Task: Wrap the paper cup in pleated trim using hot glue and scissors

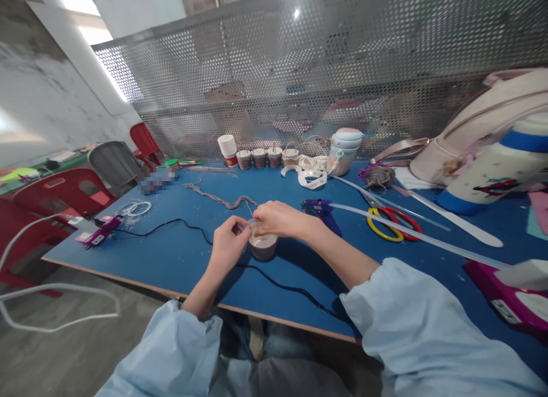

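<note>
Near the front of the blue table stands a small paper cup [262, 249] wrapped in brown cord, its pale opening facing up. My left hand [230, 240] pinches the left side of its rim, thumb and fingers closed together. From above, my right hand [277, 219] reaches over the opening, its bent fingers gripping at the far left rim; the fingertips are partly hidden. A wavy bundle of brown cord [220, 200] runs across the table behind the hands, with a strand leading toward them. Right of my right hand lies a blue glue gun [326, 215] with a long clear glue stick.
Several cord-wrapped cups [259, 158] and a stack of paper cups [228, 150] line the back. Scissors [394, 223], a white knife-shaped tool [457, 220], a bottle [500, 163] and a bag [479, 120] lie right. A black cable [286, 284] crosses the table near its front edge.
</note>
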Action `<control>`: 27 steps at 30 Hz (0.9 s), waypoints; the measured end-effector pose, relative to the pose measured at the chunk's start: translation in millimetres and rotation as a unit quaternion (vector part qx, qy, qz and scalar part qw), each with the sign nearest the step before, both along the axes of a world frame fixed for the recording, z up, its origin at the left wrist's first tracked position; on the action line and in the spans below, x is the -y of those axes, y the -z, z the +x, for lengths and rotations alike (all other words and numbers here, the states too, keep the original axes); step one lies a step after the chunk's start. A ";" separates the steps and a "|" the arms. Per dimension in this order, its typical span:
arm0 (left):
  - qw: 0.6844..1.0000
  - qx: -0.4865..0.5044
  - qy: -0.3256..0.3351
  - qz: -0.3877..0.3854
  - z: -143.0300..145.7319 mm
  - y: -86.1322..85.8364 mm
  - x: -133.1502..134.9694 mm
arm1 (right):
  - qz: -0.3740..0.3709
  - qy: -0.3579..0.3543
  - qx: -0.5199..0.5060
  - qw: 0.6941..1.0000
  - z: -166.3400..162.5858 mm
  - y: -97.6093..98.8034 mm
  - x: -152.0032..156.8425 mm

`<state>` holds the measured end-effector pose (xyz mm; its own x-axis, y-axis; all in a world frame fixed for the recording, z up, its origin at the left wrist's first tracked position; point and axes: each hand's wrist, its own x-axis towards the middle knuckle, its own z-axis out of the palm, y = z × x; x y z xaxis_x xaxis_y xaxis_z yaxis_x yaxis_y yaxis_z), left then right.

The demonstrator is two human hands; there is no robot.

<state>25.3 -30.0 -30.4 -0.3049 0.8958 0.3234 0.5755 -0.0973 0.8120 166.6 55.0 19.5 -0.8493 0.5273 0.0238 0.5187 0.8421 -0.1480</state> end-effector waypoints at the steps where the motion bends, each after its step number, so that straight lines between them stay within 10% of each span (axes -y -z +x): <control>1: 1.000 0.001 0.001 0.000 0.1 -0.1 0.0 | 0.001 -0.003 -0.001 1.000 0.9 -0.5 0.0; 18: 1.000 0.020 0.014 0.001 -1.0 1.4 -3.5 | 0.011 0.012 -0.004 1.000 -1.5 -5.0 6.5; 27: 0.987 0.132 0.074 -0.062 -9.3 -3.3 2.2 | -0.025 0.057 -0.104 0.993 38.9 -40.7 10.4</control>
